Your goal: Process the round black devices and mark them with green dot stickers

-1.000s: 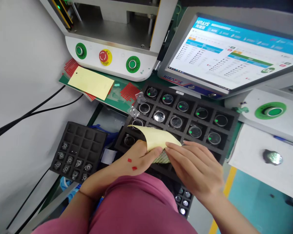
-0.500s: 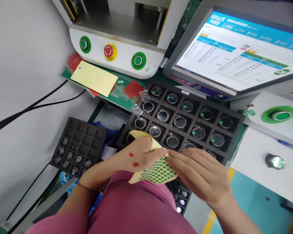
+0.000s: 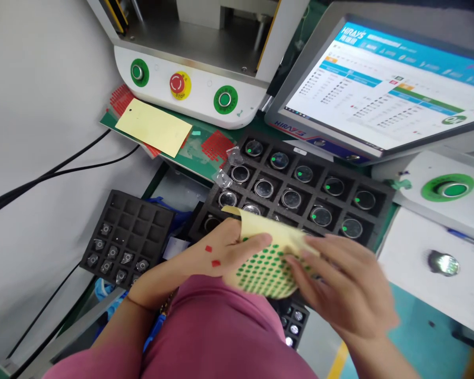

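My left hand (image 3: 231,250) grips the left side of a cream sticker sheet (image 3: 268,263) covered in rows of green dots, its thumb across the front. Two small red stickers are on the back of that hand. At the sheet's right edge, my right hand (image 3: 343,279) is blurred, with its thumb and fingers pinching the paper. Behind the sheet lies a black foam tray (image 3: 274,176) holding round glass-faced discs, and several of them carry a green dot. The sheet hides part of the tray's near side.
A white press base (image 3: 197,100) with buttons and a tilted monitor (image 3: 319,139) stand behind. At left are a smaller black tray (image 3: 132,226) and a plain cream sheet (image 3: 154,127). A disc (image 3: 444,263) lies on a white surface at right.
My right hand has moved right and slightly down. The dotted sheet is now spread wider between my hands, covering more of the tray. My left hand has shifted slightly.
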`<control>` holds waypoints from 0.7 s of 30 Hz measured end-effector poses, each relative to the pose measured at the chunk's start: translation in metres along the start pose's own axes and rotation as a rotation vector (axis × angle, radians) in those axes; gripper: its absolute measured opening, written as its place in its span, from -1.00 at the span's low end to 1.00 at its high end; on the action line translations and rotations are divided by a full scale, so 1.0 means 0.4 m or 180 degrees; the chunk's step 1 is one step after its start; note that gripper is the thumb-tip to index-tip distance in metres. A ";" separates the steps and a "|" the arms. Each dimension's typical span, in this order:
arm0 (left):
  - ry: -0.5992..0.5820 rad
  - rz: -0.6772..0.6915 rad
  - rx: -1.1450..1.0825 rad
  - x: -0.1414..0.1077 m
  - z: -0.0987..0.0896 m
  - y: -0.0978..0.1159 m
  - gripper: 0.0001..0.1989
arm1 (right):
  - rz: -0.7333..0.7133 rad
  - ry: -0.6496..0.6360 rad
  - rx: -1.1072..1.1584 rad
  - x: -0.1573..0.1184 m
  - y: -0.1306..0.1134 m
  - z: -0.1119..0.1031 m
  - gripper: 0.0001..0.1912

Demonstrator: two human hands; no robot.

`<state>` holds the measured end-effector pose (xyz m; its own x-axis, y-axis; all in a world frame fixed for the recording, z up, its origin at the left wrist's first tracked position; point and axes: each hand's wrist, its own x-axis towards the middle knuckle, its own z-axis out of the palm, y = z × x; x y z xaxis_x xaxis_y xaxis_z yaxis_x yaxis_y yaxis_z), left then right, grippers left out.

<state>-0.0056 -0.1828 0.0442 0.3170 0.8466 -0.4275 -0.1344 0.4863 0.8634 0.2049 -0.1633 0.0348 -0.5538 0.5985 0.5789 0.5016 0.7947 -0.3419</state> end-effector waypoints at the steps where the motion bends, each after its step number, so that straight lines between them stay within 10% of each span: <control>1: 0.0030 0.0079 -0.0164 0.001 0.007 -0.002 -0.58 | 0.0451 0.0378 0.0006 -0.005 -0.003 0.008 -0.50; 4: 0.0283 0.0466 -0.0431 0.007 0.022 -0.011 -0.48 | 0.1737 0.0897 0.0856 -0.014 -0.011 0.035 -0.43; 7: 0.0315 0.0650 0.0082 0.008 0.005 -0.019 -0.53 | 0.2278 0.0404 0.1900 -0.009 -0.002 0.031 -0.74; 13: 0.1803 0.1308 0.1523 -0.021 -0.082 0.018 -0.41 | 0.1461 -0.0757 0.1666 0.049 0.053 -0.063 -0.83; 17: 0.0213 0.2090 0.2691 -0.009 -0.051 0.069 -0.49 | 0.0378 -0.1634 0.1164 0.111 0.054 -0.084 -0.78; 19: -0.0566 0.1841 0.2929 0.011 -0.022 0.078 -0.74 | 0.0153 -0.1498 0.1043 0.132 0.046 -0.091 -0.78; 21: -0.0512 0.1403 0.2861 0.027 0.001 0.074 -0.72 | 0.0197 -0.0851 0.0714 0.139 0.037 -0.103 -0.81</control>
<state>-0.0059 -0.1595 0.0651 0.5414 0.8399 -0.0380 0.4652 -0.2615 0.8457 0.2089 -0.1223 0.0925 -0.6961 0.6281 0.3478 0.3976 0.7406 -0.5416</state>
